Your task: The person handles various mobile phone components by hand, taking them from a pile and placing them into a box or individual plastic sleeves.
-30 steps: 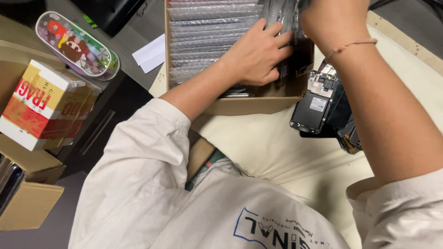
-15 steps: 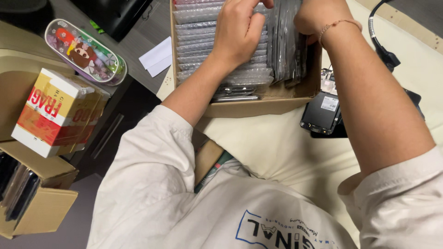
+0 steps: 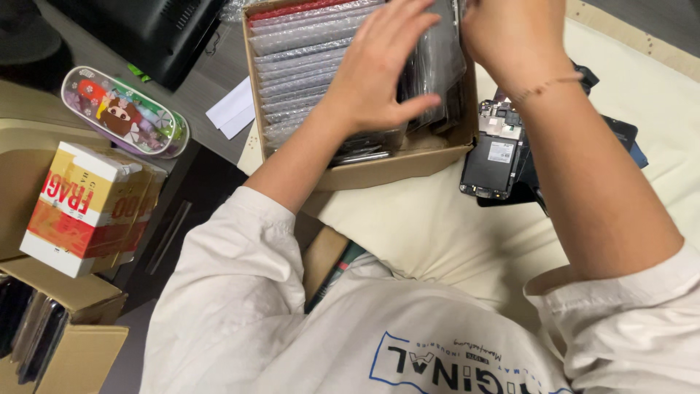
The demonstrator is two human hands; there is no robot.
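Observation:
An open cardboard box (image 3: 394, 166) on the cream surface holds a row of bubble-wrapped packets (image 3: 306, 51) standing on edge. My left hand (image 3: 379, 73) lies flat with fingers spread against a bundle of dark wrapped packets (image 3: 437, 69) at the box's right end. My right hand (image 3: 510, 36) is closed over the far side of that bundle, with its fingertips cut off by the top edge. A thin bracelet circles my right wrist.
A phone with its back off (image 3: 490, 157) lies right of the box on dark parts. A patterned pencil case (image 3: 124, 113), white paper (image 3: 233, 109) and a yellow-and-red carton (image 3: 80, 208) sit left. Another cardboard box (image 3: 65, 343) stands at the lower left.
My left hand has lifted off the packets where it lay and now presses open against the dark bundle. The view has tilted, so the box sits lower in the picture.

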